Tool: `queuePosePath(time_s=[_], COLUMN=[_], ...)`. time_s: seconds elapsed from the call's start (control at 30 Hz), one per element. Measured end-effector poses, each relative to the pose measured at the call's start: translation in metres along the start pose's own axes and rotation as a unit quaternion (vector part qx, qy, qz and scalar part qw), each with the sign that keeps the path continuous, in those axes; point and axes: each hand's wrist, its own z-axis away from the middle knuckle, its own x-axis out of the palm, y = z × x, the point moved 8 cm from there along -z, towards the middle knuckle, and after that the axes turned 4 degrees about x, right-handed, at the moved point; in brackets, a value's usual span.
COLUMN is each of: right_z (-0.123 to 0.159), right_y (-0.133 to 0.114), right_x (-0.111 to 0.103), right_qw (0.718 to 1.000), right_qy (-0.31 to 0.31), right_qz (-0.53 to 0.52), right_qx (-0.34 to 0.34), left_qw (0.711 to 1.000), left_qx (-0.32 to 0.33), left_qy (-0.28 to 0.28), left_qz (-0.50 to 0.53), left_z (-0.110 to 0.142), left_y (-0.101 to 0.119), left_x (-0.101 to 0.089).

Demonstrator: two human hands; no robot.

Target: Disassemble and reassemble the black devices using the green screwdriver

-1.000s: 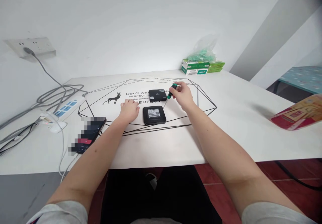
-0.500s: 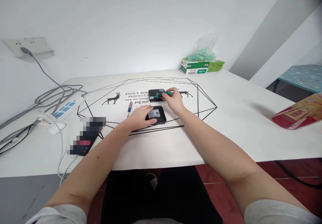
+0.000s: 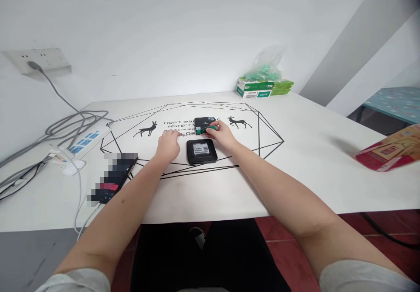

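Note:
My right hand (image 3: 221, 134) pinches a green-and-black handled tool that looks like a screwdriver (image 3: 204, 130). It lies across the near part of a small black flat device (image 3: 202, 121), partly covering it. Closer to me sits a black rounded-square case (image 3: 201, 152) with a white printed label on its upper face; neither hand touches it. To its left, my left hand (image 3: 169, 145) rests low over the mat with fingers curled inward. Whatever is under those fingers is hidden, including the spot where a red-and-blue handled screwdriver lay earlier.
A dark phone (image 3: 116, 178) lies at left, beside a power strip (image 3: 87, 141) and coiled grey cables (image 3: 82, 117). Green-and-white boxes (image 3: 254, 88) topped by a plastic bag (image 3: 265, 67) stand at the back right. A red-and-tan package (image 3: 387, 150) is at far right.
My left hand has left the labelled case and moved left, over the red-and-blue screwdriver's spot. My right hand has shifted slightly down and left with the green-handled tool.

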Motion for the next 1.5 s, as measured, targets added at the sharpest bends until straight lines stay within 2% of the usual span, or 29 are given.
queuePosePath(time_s=[0.13, 0.33, 0.47, 0.6, 0.8, 1.23, 1.5], right_z=[0.002, 0.000, -0.001, 0.000, 0.000, 0.000, -0.002], right_y=[-0.008, -0.018, -0.020, -0.022, -0.023, -0.023, -0.020], right_x=[-0.005, -0.019, -0.023, -0.025, -0.026, -0.026, -0.025], right_qw=[1.000, 0.998, 0.998, 0.997, 0.996, 0.996, 0.996], right_qy=[0.012, 0.042, 0.050, 0.058, 0.068, 0.072, 0.066], right_qz=[-0.028, -0.036, -0.033, -0.041, -0.047, -0.050, -0.046], right_qx=[-0.003, -0.006, -0.009, -0.009, -0.013, -0.028, -0.026], left_qw=[0.999, 0.998, 0.994, 0.992, 0.989, 0.987, 0.983], left_qx=[-0.038, 0.016, 0.064, 0.095, 0.130, 0.141, 0.159], left_qy=[0.010, 0.021, -0.002, -0.037, -0.039, -0.044, -0.026], left_qz=[0.005, 0.059, 0.086, 0.078, 0.065, 0.057, 0.085], left_z=[-0.001, -0.001, 0.002, 0.005, 0.006, 0.007, 0.010], left_y=[-0.013, -0.001, 0.011, 0.021, 0.027, 0.027, 0.033], left_x=[-0.004, -0.004, -0.001, 0.005, 0.007, 0.009, 0.002])
